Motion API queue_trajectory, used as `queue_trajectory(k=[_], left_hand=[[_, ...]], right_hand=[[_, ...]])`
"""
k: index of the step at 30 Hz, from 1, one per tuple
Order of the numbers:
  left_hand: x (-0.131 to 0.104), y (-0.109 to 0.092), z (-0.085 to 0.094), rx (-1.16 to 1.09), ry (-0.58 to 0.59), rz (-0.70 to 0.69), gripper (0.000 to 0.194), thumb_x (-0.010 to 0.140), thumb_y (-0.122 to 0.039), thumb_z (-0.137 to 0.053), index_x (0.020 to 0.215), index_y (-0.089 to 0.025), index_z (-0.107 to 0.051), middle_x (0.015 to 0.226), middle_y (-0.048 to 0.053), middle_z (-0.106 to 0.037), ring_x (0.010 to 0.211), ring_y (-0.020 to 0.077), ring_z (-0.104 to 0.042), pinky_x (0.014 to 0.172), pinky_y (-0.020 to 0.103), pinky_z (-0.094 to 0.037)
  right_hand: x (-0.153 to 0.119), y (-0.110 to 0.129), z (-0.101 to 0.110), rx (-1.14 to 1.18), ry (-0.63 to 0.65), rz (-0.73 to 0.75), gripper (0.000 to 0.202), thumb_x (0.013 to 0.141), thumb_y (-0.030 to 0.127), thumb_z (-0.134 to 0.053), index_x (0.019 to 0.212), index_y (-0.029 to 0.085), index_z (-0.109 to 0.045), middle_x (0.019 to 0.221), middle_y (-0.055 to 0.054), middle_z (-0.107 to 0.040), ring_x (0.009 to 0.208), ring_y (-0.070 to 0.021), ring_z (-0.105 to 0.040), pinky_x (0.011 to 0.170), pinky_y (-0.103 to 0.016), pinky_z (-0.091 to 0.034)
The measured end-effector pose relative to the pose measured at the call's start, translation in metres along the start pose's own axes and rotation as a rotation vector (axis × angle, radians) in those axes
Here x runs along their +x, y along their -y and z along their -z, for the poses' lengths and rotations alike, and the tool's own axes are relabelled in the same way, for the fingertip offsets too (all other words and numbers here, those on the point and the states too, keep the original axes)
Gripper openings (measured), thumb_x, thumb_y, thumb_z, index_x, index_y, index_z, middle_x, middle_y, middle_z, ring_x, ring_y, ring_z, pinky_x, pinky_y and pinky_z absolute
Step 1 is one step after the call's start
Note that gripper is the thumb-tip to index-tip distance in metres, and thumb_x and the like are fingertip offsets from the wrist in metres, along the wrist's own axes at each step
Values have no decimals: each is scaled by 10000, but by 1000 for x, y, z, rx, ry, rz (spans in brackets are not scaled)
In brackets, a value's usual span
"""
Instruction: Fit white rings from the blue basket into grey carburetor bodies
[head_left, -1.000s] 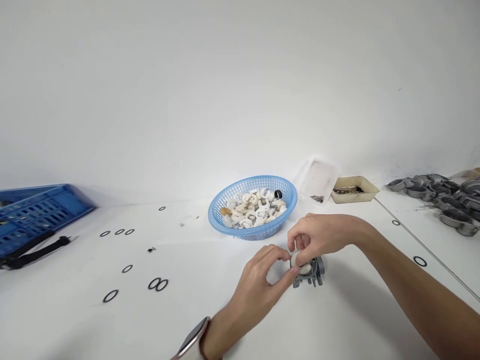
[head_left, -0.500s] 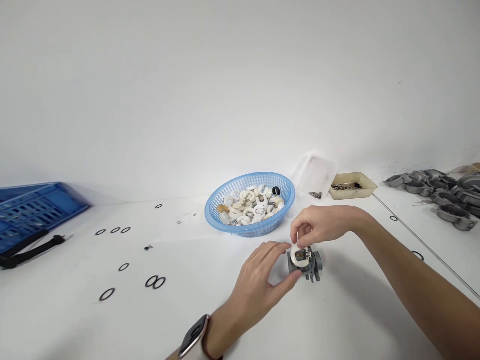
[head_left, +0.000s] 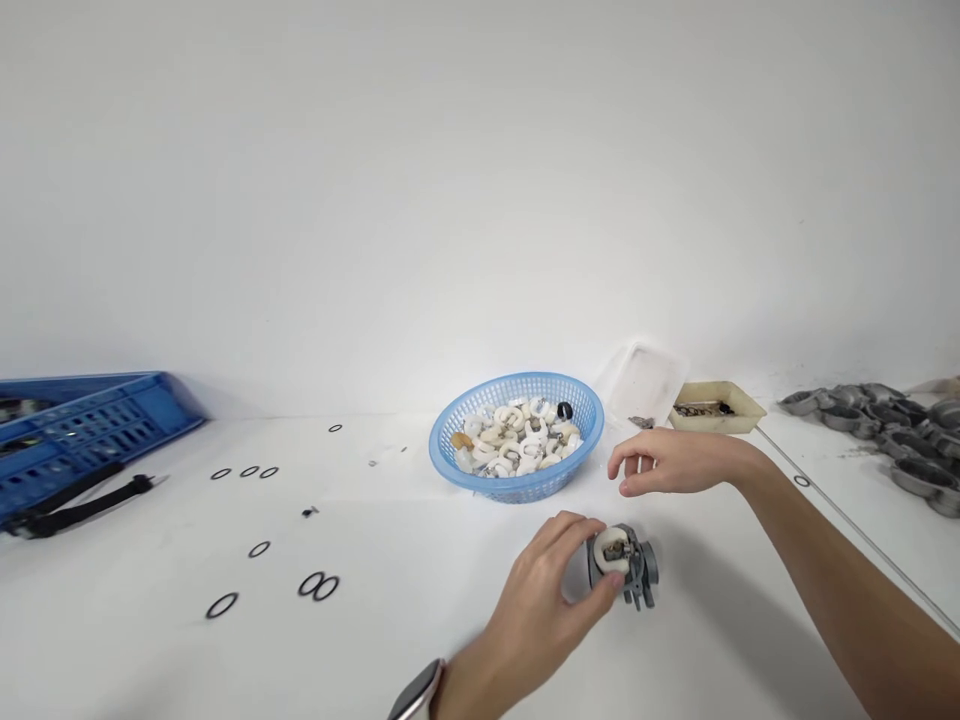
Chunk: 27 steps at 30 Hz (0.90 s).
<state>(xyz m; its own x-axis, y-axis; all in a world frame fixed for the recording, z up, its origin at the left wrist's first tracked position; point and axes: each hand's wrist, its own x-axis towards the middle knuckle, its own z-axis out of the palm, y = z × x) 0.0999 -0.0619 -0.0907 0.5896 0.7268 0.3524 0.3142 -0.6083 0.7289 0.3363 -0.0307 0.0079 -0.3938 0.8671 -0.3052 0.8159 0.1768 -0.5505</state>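
Observation:
A grey metal carburetor body (head_left: 649, 567) lies on the white table with a white C-shaped float (head_left: 609, 560) seated in its upturned face. My left hand (head_left: 544, 585) has its thumb and fingers around the near and left sides of that carburetor. Above and behind it hovers my right hand (head_left: 671, 462), apart from the carburetor, fingers loosely curled with a gap to the thumb and nothing visible in them. Beyond the hands, a blue mesh basket (head_left: 517, 490) holds many more white and cream floats (head_left: 517, 430), along with a black piece.
Behind my right hand stand a clear plastic tray (head_left: 646, 380) with small metal bits and a cream tray (head_left: 724, 418) with small parts. Grey metal bowls (head_left: 926, 478) are piled at the right. Black rings (head_left: 222, 605) lie scattered left, near a blue crate (head_left: 112, 425).
My right hand has lifted off the float and moved up and to the right. My left hand stays at the carburetor. The whole view has shifted slightly.

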Motion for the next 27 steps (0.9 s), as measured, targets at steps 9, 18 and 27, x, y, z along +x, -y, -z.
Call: queue_trajectory(k=[9, 18, 27], left_hand=[[2, 12, -15, -58, -71, 24, 286, 756, -248, -734, 1020, -216, -628, 1035, 54, -635, 974, 245, -620, 864, 353, -507], [1, 13, -14, -44, 18, 89, 372, 733, -323, -804, 1055, -234, -640, 1053, 42, -635, 1018, 263, -590, 871, 360, -476], [-1, 4, -8, -47, 26, 80, 326, 783, -334, -808, 1041, -230, -639, 1037, 38, -629, 1001, 260, -579, 854, 362, -455]], right_hand=[[5, -63, 30, -251, -547, -264, 321, 950, 401, -419, 1002, 250, -698, 957, -53, -730, 861, -234, -654, 706, -302, -464], [77, -81, 12, -571, -369, -384, 182, 880, 165, -547, 955, 176, -713, 1060, -152, -691, 962, -294, -648, 733, -349, -430], [97, -79, 19, -790, -233, -506, 322, 975, 365, -622, 1237, 178, -618, 1244, -90, -637, 1043, -225, -648, 885, -435, -559]])
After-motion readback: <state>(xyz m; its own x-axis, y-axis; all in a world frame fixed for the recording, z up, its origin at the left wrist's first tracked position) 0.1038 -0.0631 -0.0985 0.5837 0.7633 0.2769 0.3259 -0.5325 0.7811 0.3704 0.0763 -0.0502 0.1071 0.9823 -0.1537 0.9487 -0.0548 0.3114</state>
